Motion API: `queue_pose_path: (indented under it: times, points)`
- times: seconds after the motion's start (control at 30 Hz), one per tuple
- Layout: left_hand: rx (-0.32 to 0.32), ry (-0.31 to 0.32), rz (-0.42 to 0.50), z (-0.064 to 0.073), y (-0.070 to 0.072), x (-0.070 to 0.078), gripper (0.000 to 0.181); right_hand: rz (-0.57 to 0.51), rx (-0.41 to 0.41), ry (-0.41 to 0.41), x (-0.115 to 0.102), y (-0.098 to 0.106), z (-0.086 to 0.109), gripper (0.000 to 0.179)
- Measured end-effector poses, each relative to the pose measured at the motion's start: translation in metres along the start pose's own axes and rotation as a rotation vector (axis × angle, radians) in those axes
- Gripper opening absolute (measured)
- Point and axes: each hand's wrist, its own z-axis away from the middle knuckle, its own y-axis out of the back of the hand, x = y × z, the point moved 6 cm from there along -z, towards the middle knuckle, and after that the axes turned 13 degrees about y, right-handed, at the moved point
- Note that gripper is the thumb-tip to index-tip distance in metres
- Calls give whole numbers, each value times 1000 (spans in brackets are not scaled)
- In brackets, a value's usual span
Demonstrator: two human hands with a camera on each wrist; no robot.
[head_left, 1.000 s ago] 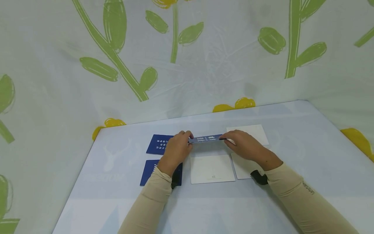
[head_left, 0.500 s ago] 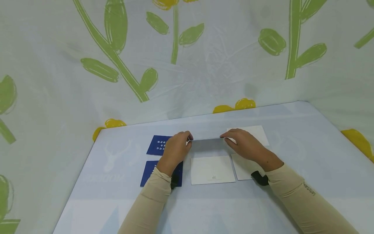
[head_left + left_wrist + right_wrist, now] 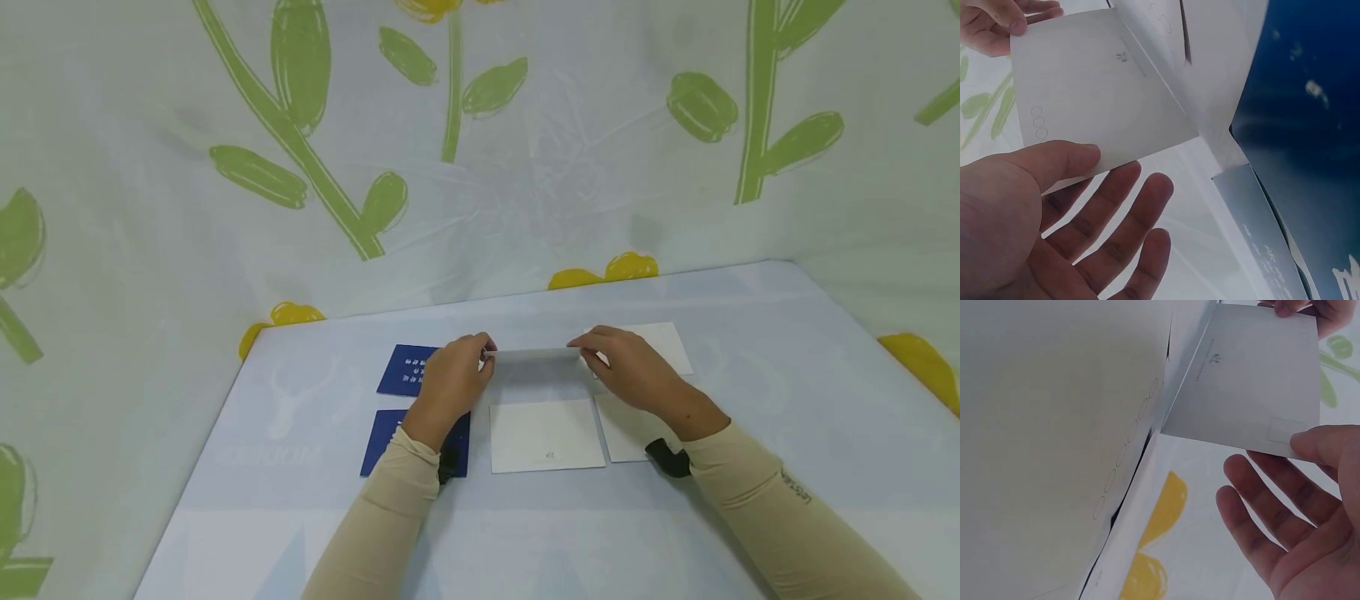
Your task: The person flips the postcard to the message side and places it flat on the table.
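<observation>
Between my two hands hangs a postcard point(image 3: 534, 355), raised above the table and seen nearly edge-on in the head view. My left hand point(image 3: 453, 382) pinches one end between thumb and fingers. At the other end, my right hand point(image 3: 636, 379) pinches it the same way. The wrist views show its white side, the postcard point(image 3: 1097, 81) bearing small printed circles and a logo. A stamp box shows near the right thumb on the postcard point(image 3: 1254, 381). Below it lies a white card point(image 3: 547, 437), flat on the table.
Two blue cards with white lettering, a far one point(image 3: 402, 371) and a near one point(image 3: 380, 437), lie partly behind the left hand and wrist. Two more white cards, one near point(image 3: 624, 429) and one far point(image 3: 660, 343), lie by the right hand. A flower-patterned curtain point(image 3: 525, 208) stands behind the table.
The postcard has tilted between the hands: its blue printed face showed a second ago, then only its edge, and now a thin pale strip. Both hands stay almost in place.
</observation>
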Motion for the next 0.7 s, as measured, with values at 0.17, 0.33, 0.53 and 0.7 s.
queue_pose_path:
  times: [0.17, 0.33, 0.53, 0.7]
  points:
    - [2, -4, 3, 0, 0, 0, 14, 12, 22, 12, 0, 0, 1, 25]
    - [-8, 1, 12, 0, 1, 1, 17, 11, 44, 31, -1, 0, 1, 28]
    - [-22, 10, 31, -1, 1, -1, 20, 13, 71, 42, -2, 2, 0, 31]
    - [-35, 23, 49, -1, 1, -2, 22, 20, 64, 21, -2, 2, 0, 35]
